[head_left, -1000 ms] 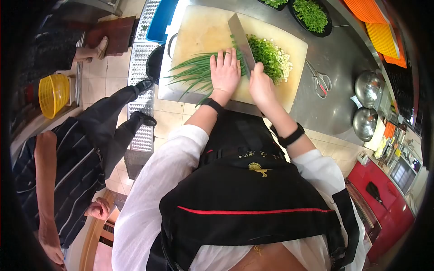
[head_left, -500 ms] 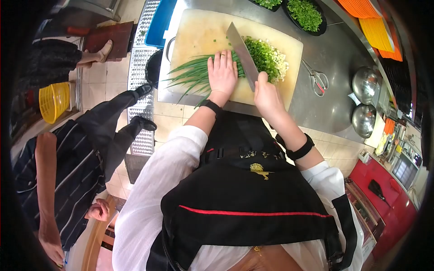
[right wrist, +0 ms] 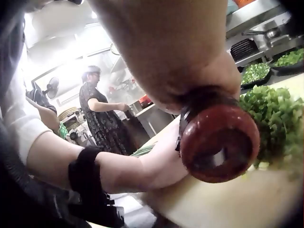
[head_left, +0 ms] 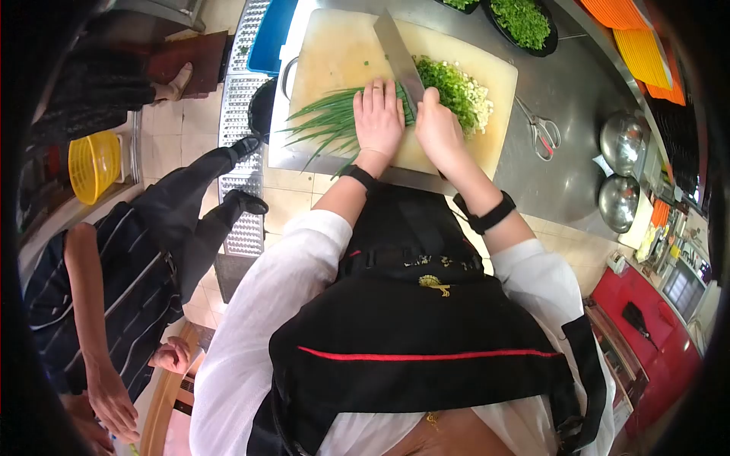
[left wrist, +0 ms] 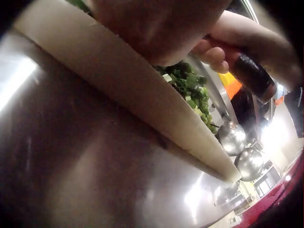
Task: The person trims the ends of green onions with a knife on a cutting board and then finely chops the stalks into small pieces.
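Note:
In the head view, a bunch of long green scallions (head_left: 323, 121) lies on a pale cutting board (head_left: 331, 49). My left hand (head_left: 379, 125) holds the bunch down near its cut end, fingers bent over the far side. The right hand (head_left: 441, 137) grips a broad-bladed kitchen knife (head_left: 397, 52), its blade angled away from me close beside the left fingers. Chopped scallions (head_left: 449, 87) are heaped just right of the blade. The right wrist view shows the knife handle's round red-brown end (right wrist: 190, 137) sticking out of the fist.
Scissors (head_left: 541, 140) and two metal bowls (head_left: 622, 144) sit on the steel counter to the right. A black dish of chopped greens (head_left: 523, 23) stands beyond the board, a blue container (head_left: 271, 34) to its left. Another person (head_left: 99, 289) stands at my left, near a yellow basket (head_left: 95, 163).
The right hand drew the knife back toward me, then pushed it forward and slightly left. My left hand stays on the scallions. The other person's arm has shifted.

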The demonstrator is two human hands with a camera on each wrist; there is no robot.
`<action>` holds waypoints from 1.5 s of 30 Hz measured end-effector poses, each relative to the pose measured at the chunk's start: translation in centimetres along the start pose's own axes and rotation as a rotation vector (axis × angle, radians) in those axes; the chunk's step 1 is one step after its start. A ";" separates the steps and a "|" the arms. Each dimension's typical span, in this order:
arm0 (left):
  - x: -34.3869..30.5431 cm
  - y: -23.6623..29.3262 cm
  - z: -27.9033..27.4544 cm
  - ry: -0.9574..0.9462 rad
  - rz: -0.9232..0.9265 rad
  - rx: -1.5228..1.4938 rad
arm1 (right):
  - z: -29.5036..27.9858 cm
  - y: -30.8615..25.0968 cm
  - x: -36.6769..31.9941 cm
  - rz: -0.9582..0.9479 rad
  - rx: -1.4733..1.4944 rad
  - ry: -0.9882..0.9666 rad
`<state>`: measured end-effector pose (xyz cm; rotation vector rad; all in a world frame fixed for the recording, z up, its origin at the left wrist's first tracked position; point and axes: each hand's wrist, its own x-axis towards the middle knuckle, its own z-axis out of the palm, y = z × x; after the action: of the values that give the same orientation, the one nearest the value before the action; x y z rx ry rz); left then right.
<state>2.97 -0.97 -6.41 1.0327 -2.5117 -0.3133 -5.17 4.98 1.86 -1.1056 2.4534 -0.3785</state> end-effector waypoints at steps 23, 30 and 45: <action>-0.5 -0.3 0.4 0.011 -0.049 -0.130 | 1.4 -0.2 -0.3 -0.001 -0.056 -0.001; 1.3 -0.9 -3.7 0.016 -0.037 -0.070 | 1.7 0.4 -0.3 -0.038 -0.024 0.067; -1.0 -2.7 -1.8 0.035 0.010 -0.130 | 1.3 0.2 -0.2 -0.075 -0.023 0.045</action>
<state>6.08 -2.26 -6.08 0.9664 -2.4289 -0.4455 -4.58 5.17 0.70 -1.2145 2.4661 -0.4030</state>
